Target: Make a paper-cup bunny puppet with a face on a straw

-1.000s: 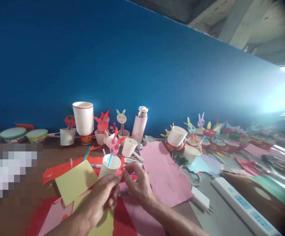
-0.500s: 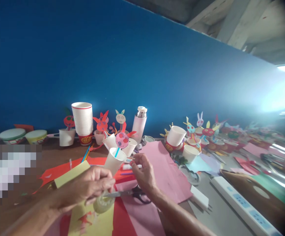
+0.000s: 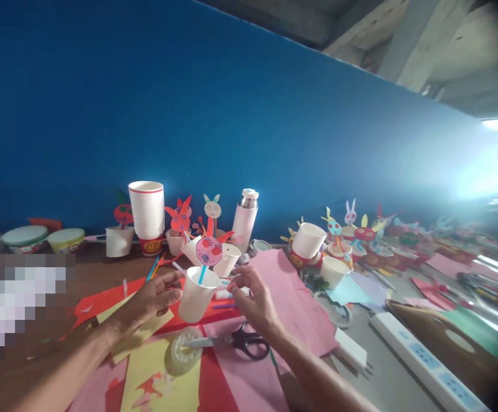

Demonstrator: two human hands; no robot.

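Between my hands is a white paper cup (image 3: 195, 303), tilted slightly. A pink paper face (image 3: 209, 250) with red ears rises from it on a blue straw (image 3: 203, 274). My left hand (image 3: 157, 293) is at the cup's left side, fingers closed by a thin pale stick (image 3: 179, 266) that shows above them. My right hand (image 3: 251, 292) pinches the end of a short pale stick (image 3: 224, 282) at the cup's right side. Below lie a roll of clear tape (image 3: 185, 361) and black-handled scissors (image 3: 249, 341), their blades over the roll.
Behind stand a stack of paper cups (image 3: 146, 212), a pink flask (image 3: 244, 220) and several cup figures. Pink paper (image 3: 281, 286), yellow paper (image 3: 180, 395) and red paper lie about. A white power strip (image 3: 425, 360) and white plug adapter (image 3: 350, 348) are at right.
My left hand has moved up and away from the tape roll to the cup's left side. The paper face has turned and dropped slightly. My right hand stays almost in place.
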